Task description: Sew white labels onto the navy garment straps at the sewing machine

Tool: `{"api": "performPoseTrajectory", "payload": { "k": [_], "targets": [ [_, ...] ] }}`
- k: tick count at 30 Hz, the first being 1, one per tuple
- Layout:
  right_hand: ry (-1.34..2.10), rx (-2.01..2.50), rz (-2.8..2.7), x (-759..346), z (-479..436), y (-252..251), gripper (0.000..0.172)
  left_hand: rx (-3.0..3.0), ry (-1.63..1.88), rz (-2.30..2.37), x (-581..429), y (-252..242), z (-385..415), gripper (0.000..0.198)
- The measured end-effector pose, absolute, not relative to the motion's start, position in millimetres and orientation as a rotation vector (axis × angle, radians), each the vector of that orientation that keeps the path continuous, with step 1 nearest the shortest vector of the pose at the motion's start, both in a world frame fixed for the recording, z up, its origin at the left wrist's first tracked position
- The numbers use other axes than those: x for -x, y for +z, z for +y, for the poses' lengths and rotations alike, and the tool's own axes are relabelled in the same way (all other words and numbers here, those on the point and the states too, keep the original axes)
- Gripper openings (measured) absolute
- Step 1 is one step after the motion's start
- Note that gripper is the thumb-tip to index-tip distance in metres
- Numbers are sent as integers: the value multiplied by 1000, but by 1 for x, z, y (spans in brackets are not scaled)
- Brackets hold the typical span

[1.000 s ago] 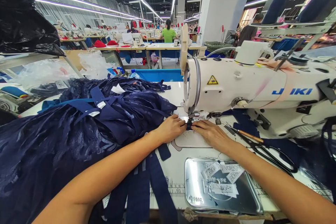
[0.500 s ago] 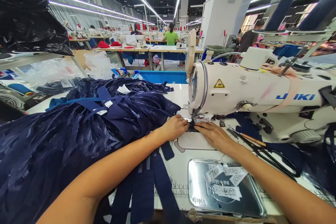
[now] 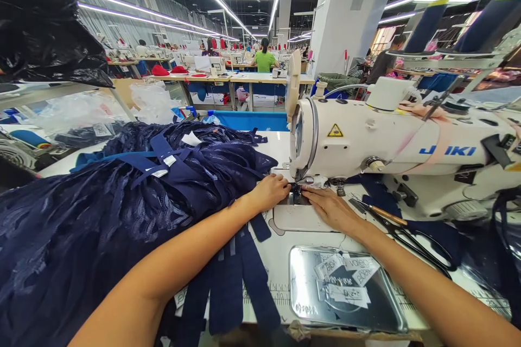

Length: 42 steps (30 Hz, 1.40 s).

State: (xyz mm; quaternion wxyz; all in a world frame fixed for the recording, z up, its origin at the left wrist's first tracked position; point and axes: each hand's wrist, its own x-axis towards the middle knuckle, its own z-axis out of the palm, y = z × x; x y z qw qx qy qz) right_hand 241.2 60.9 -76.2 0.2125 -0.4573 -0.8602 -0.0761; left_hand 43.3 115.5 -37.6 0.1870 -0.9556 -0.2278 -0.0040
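Observation:
The white sewing machine (image 3: 354, 135) stands over its bed, and a small dark piece of fabric (image 3: 296, 187) shows under the needle area. My left hand (image 3: 273, 192) is closed, curled fingers at the left edge of that piece beside the presser foot. To the right of the foot lies my right hand (image 3: 331, 209), fingers stretched out flat, fingertips close to the piece. A heap of navy lace garments (image 3: 163, 195) with white labels spreads left of my left hand. Navy straps (image 3: 226, 287) hang over the table's front edge below my left forearm.
A metal tray (image 3: 299, 303) holding white printed labels sits near the front edge. Black scissors (image 3: 423, 249) and a wooden-handled tool (image 3: 386, 214) lie right of my right hand. Thread cones (image 3: 427, 27) stand above the machine. Other people work at tables farther back.
The view has shifted slightly, so the machine and tray appear a little farther left. Both hands stay by the presser foot, and less dark fabric shows between them on the plate.

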Motion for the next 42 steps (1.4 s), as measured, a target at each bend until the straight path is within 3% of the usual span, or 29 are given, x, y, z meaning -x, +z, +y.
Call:
{"api": "performPoseTrajectory", "payload": {
  "k": [12, 17, 22, 26, 31, 36, 42],
  "targets": [
    [-648, 1493, -2225, -247, 52, -58, 22, 2583, 73, -910, -28, -35, 98, 21],
    [-599, 1765, -2332, -264, 33, -38, 23, 2475, 26, -1051, 0, -24, 78, 25],
    [-555, 1893, -2285, -287, 8, -39, 25, 2528, -342, -975, 12, -5, 54, 21],
    [-574, 1832, -2302, -282, 0, -46, 23, 2867, -585, -1239, 4, 10, 39, 23],
    [-424, 1889, -2255, -266, 9, -41, 22, 3099, -606, -1629, -3, 27, 29, 24],
    [-15, 1994, -2120, -268, 28, -40, 7, 3045, -615, -1747, -2, 24, 26, 16],
    [236, 1787, -2121, -243, 33, -37, 18, 3263, -733, -1769, -5, 16, 29, 17]
  ]
}}
